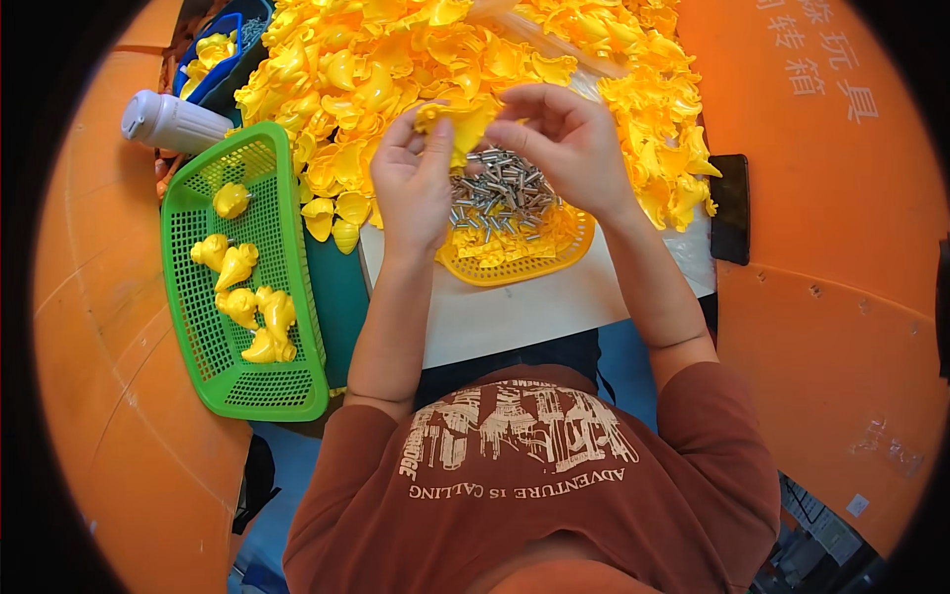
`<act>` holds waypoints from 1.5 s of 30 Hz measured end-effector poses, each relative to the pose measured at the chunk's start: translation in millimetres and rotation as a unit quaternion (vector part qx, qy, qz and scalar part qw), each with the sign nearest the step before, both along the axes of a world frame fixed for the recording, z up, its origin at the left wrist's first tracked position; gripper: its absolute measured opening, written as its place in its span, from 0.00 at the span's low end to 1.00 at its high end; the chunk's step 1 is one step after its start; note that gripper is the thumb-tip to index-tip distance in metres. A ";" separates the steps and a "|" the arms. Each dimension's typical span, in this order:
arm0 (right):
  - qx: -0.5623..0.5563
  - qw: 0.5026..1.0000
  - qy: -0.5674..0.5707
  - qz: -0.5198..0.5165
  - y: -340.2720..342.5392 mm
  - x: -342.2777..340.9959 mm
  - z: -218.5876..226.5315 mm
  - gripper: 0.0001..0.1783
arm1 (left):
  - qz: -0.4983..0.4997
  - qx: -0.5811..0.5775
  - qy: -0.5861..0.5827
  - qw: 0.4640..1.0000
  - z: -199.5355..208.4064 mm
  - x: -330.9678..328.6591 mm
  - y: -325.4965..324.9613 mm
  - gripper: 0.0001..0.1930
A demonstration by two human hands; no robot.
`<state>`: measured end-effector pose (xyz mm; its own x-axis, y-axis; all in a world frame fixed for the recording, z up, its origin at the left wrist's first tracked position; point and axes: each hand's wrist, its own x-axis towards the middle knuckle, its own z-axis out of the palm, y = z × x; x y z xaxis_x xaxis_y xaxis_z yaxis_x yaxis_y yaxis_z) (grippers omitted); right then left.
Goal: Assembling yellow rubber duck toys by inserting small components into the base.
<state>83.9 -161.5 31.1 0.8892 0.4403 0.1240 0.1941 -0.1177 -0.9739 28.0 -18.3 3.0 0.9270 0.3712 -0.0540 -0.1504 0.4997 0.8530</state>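
My left hand [414, 183] is closed on a curved yellow plastic shell piece [461, 127], the thumb pressed against its near side. My right hand [576, 148] is at the right edge of that piece, fingers curled and thumb reaching toward it. Whatever lies between the right fingertips is too small or hidden to make out. Under both hands, a shallow yellow basket [524, 269] holds many short silver metal pins [503, 193], heaped over small yellow plastic parts [515, 243]. The wrists and fingers partly cover the basket's far side.
A large heap of yellow shell pieces [346, 74] covers the far table. At left, a green basket [309, 297] holds several assembled yellow figures [237, 265]. Beyond it are a pale lidded bottle [183, 121] and a blue container [233, 25]. A dark phone [730, 210] lies at right, by orange panels [821, 198].
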 end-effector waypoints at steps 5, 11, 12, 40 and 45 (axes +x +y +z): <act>-0.305 0.908 -0.255 0.130 -11.7 -14.2 -12.8 0.09 | 0.063 0.062 0.041 0.995 -4.8 -6.9 15.0 0.11; -0.284 0.928 -0.213 0.111 -13.4 -11.4 -16.8 0.09 | 0.037 0.098 0.042 0.994 -4.1 -10.8 2.3 0.11; -0.246 0.948 -0.183 0.083 -12.4 -10.4 -11.6 0.09 | 0.040 0.101 0.029 0.994 -7.1 -10.1 1.6 0.11; 0.084 0.993 -0.079 0.011 10.5 -19.7 3.5 0.10 | 0.007 0.051 0.015 0.999 -14.0 -9.8 -8.6 0.11; 0.077 0.993 -0.063 0.056 15.7 -10.4 11.3 0.11 | -0.021 0.090 0.021 0.996 -6.5 -15.1 -9.2 0.11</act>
<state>73.5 -145.8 42.4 0.8092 0.5023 0.3048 0.3191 0.0598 -0.9458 13.0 -27.5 -3.5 0.9405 0.3386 -0.0287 -0.0954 0.3440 0.9341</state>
